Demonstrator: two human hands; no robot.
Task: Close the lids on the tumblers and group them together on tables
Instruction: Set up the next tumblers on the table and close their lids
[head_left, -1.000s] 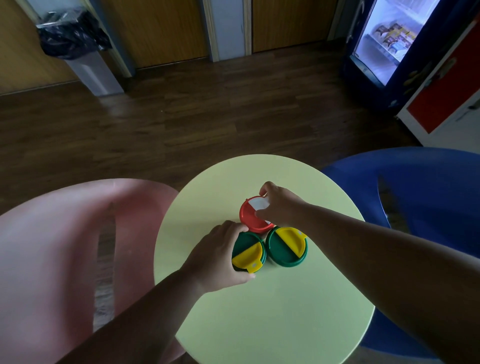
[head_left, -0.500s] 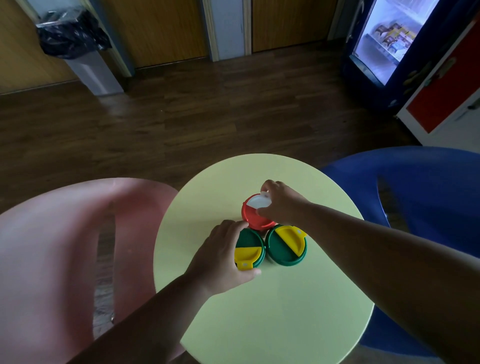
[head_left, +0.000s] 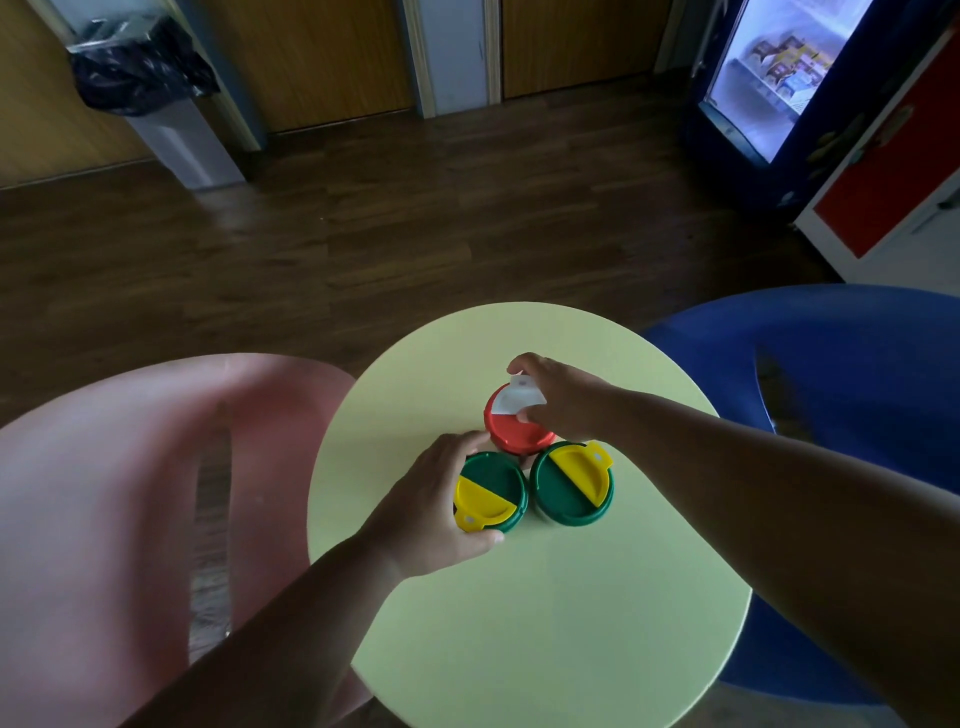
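Tumblers, 3 of them, stand close together near the middle of a round pale green table (head_left: 545, 597) in the head view. The red tumbler (head_left: 514, 431) is at the far side, and its white flap (head_left: 514, 402) looks a little raised at the far edge. The left green tumbler (head_left: 491, 491) and the right green tumbler (head_left: 571, 483) stand side by side in front of it, both with a yellow flap lying flat on the lid. The 3 lids touch or almost touch each other.

The left hand (head_left: 431, 512) curls around the side of the left green tumbler, with the thumb at the near edge of the lid. The right hand (head_left: 563, 397) is over the red tumbler and its fingers pinch the white flap.

A pink chair (head_left: 130, 493) is at the left of the table and a blue chair (head_left: 831, 389) at the right. The floor is dark wood. Far left stands a grey bin (head_left: 171, 135) with a black bag, and far right a lit fridge (head_left: 769, 78) with a glass door.
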